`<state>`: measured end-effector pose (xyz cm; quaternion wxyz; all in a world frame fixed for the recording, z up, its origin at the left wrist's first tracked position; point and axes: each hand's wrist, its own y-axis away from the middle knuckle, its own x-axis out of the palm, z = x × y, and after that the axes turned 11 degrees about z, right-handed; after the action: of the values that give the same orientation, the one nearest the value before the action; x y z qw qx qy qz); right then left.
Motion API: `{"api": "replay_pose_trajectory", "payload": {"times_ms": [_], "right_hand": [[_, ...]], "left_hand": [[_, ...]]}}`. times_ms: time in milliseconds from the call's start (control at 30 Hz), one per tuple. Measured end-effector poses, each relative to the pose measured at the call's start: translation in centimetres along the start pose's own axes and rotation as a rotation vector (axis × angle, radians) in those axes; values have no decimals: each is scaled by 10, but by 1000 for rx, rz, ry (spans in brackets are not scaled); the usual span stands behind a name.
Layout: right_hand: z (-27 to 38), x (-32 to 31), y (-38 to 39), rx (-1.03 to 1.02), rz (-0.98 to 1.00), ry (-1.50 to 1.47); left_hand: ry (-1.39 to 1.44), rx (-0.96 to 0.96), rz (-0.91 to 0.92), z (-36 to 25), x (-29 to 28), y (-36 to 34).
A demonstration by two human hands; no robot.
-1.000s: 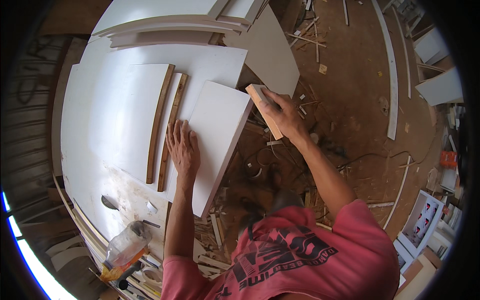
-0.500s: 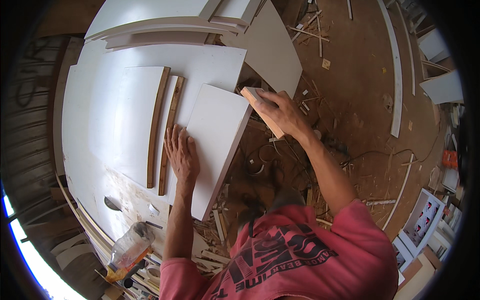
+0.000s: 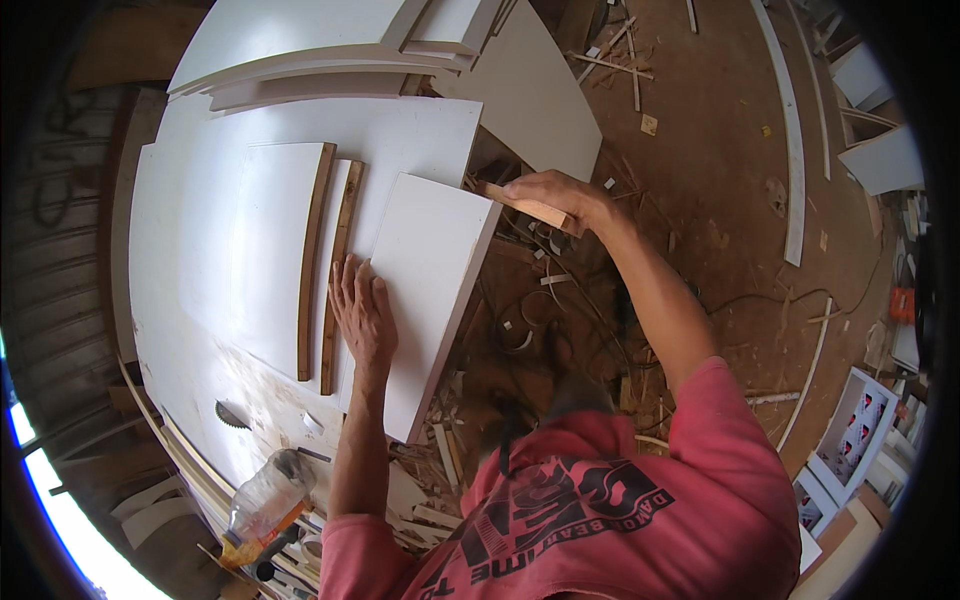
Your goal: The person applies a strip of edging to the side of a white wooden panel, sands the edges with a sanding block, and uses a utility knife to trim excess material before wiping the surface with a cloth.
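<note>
My left hand (image 3: 363, 320) lies flat with its fingers stretched out, pressing on a white board (image 3: 432, 250) near its left edge. In my right hand (image 3: 563, 193) is a flat wooden block (image 3: 537, 209), gripped from above. The block's far end is at the board's far right corner; whether it touches the edge I cannot tell. Left of my left hand lie two white panels with brown edges (image 3: 341, 270) (image 3: 315, 270), side by side on a large white sheet (image 3: 215, 270).
White panels (image 3: 310, 65) are stacked at the far side. A round saw blade (image 3: 231, 414) and a clear plastic bottle (image 3: 272, 485) sit at the near left. Wood scraps (image 3: 615, 65), offcuts and a cable (image 3: 750, 297) litter the brown floor at right.
My right hand has moved slightly up, and the wooden block has turned from a steep slant to a flatter one, its end now at the board's corner. My left hand stays in place.
</note>
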<state>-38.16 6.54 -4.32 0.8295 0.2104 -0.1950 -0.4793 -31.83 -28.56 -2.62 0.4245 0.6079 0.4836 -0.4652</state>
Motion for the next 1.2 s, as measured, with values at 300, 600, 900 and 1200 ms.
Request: {"api": "replay_pose_trajectory", "payload": {"times_ms": [300, 600, 900, 1200], "right_hand": [[7, 6, 6, 36, 15, 205], [-36, 114, 24, -504, -709, 188], [-47, 152, -35, -643, -1163, 525], [-91, 318, 13, -711, -893, 90]], "left_hand": [[8, 6, -21, 1, 3, 7], [14, -6, -89, 7, 5, 3], [-124, 348, -60, 4, -2, -14], [1, 353, 59, 14, -2, -10]]}}
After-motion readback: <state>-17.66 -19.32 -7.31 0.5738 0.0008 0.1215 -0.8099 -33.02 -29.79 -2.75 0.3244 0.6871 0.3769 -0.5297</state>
